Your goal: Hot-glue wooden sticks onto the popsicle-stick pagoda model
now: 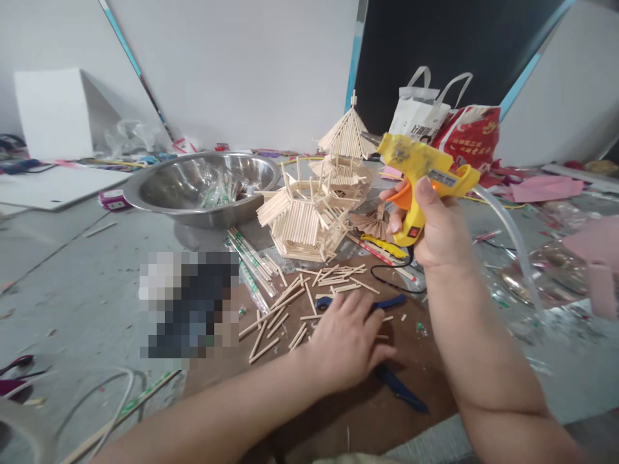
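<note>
Raised at the right, my right hand (435, 225) is wrapped round the handle of a yellow hot glue gun (411, 154). Its nozzle points left, and a clear glue stick (512, 232) sticks out of its back. My left hand (345, 328) lies low over the brown board (333, 419), palm down with its fingers spread. Under and beside it is a blue-handled tool (401, 390), partly covered by the hand. Cut wooden sticks (280, 319) lie scattered around the fingertips. Just beyond stands a small pavilion model built of sticks (304, 222), and behind it a taller roofed one (345, 138).
A steel basin (203, 209) with wrapped sticks stands at the back left. Bundled sticks (249, 261) and a yellow-handled tool (384, 246) lie beyond the board. Bags (469, 135) stand at the back right. A black cord (382, 280) hangs from the glue gun. One patch at left is blurred out.
</note>
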Action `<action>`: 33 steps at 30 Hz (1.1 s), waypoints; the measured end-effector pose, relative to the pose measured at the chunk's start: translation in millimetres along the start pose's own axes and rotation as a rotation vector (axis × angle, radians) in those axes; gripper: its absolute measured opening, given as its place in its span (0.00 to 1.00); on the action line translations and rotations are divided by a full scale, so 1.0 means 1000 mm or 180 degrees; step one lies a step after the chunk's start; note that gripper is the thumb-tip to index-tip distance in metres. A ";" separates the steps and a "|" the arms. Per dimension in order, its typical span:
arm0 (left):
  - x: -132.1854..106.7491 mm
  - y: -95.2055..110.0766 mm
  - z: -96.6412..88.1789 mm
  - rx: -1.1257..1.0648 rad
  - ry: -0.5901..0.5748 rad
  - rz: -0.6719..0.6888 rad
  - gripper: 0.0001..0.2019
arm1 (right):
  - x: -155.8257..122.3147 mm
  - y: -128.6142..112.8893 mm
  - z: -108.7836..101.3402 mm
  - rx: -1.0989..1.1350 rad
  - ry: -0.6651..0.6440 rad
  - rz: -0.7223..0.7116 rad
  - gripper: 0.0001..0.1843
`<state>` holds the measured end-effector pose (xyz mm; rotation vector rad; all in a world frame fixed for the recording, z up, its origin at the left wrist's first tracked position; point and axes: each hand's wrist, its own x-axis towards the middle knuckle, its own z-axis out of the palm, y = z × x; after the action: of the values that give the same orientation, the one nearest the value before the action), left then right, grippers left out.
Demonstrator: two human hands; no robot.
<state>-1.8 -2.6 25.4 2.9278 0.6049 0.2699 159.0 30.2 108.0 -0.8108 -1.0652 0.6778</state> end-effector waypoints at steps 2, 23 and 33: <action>0.006 -0.016 -0.001 0.0083 0.0054 -0.0373 0.26 | 0.000 0.000 0.001 0.0010 -0.0001 0.0004 0.10; -0.006 -0.003 0.010 0.0097 -0.0552 -0.0686 0.29 | -0.001 0.007 0.003 -0.0009 -0.0082 0.0064 0.09; 0.005 -0.043 0.008 0.0434 -0.0189 -0.0782 0.27 | -0.001 0.005 0.002 0.0052 -0.0026 0.0021 0.08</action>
<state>-11.5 37.6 11.0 2.9341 0.9991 0.1172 156.8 32.2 104.1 -0.7984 -1.0637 0.6951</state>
